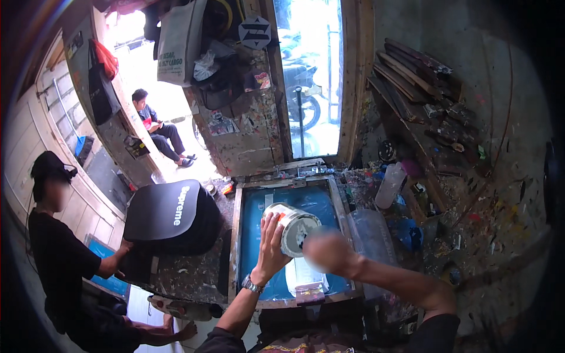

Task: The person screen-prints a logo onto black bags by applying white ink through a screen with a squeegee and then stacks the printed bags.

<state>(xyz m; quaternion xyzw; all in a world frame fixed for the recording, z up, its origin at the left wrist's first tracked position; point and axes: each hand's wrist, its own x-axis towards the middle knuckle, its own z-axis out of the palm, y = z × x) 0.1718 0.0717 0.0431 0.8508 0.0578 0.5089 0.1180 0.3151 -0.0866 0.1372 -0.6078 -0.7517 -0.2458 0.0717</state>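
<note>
My left hand (269, 246) is wrapped round the side of a tin can (286, 213), which is tilted with its open end toward my right. Grey-white residue coats the can's mouth. My right hand (329, 252) is at that mouth, and its fingers are smeared, so I cannot make out whether they hold anything. Below both hands lies a screen-printing frame (236, 232) with wooden sides and blue mesh (254, 203). A white patch (300, 272) shows on the near part of the mesh. Against the near rail rests a squeegee-like block (310, 293).
Left of the frame is a stack of dark flat pieces (168, 215), with a co-worker (65, 247) standing beside it. Clear plastic containers (372, 235) stand to the right. Wooden-handled strips (406, 76) lean at the far right. Another person (156, 126) sits outside the doorway.
</note>
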